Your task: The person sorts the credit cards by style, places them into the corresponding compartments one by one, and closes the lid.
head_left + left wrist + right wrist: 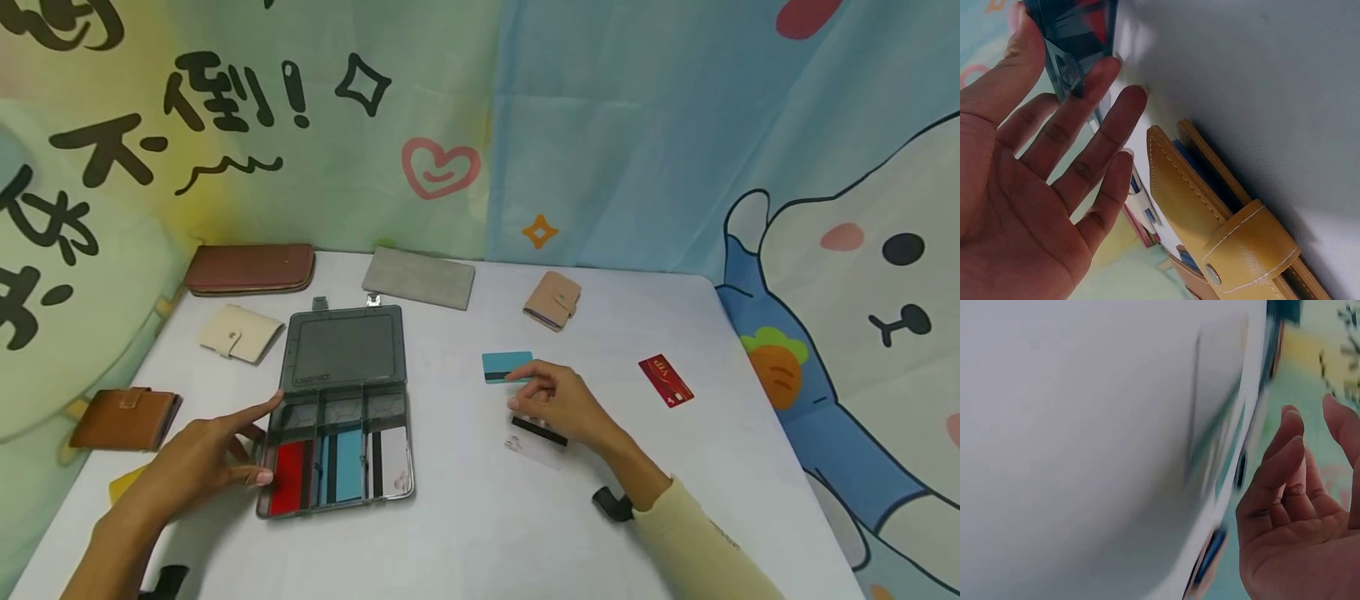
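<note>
A dark translucent card case (345,408) lies with its lid raised back; red, blue and white cards stand in its lower compartments. My left hand (198,458) touches the case's left side with thumb and index finger. Its other fingers are loosely extended in the left wrist view. My right hand (558,400) hovers over a blue card (504,364) and a white card with a black stripe (534,446), partly covering both. In the right wrist view, a gap shows between the right hand's thumb and fingers (1282,469), with nothing held there.
A red VIP card (666,381) lies to the right. Around the back and left are a beige wallet (553,300), grey wallet (418,277), brown long wallet (251,268), cream wallet (242,333), tan wallet (126,418) and yellow wallet (1250,250). A printed curtain (600,142) hangs behind.
</note>
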Motion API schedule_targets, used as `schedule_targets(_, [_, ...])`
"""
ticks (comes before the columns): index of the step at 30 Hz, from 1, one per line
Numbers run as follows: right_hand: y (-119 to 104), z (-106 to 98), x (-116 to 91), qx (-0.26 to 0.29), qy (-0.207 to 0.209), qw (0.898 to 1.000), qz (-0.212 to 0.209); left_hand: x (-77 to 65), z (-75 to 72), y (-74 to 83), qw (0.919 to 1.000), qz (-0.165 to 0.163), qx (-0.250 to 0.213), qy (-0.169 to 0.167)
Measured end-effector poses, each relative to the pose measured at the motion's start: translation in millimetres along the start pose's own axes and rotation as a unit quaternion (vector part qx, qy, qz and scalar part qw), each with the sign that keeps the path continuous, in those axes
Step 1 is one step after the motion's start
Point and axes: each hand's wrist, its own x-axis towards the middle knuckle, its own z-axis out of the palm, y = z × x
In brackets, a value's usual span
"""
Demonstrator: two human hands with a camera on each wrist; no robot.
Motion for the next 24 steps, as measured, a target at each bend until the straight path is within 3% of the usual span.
schedule_targets(8, [33.9,-72.8,-32.6,-0.077,0.104,0.990,0.059,-0.1,-0.3,1.8,1.0000,0.001,0.005,0.002])
schedule_targets(12, [47.4,-104.7,-44.8,-0.129,0.147,0.979,0.064,-0.3,-0.3,1.6,1.0000,-0.001,0.004,-0.002])
schedule_targets(15, [56.8,-125.1,-51.0,-0.166,0.177,0.966,0.090,-0.2,-0.1,1.5,1.0000,-0.005,0.001,-0.007])
schedule_targets(21, [73.9,-152.0,-56.4,-0.239,0.185,0.936,0.182,-0.2,0.4,2.2,0.9999,-0.007,-0.001,-0.007])
schedule_targets(24, [81.6,-157.2,-54.7,-0.258,0.173,0.926,0.213,-0.7,0.2,2.5,1.0000,-0.005,0.002,0.000])
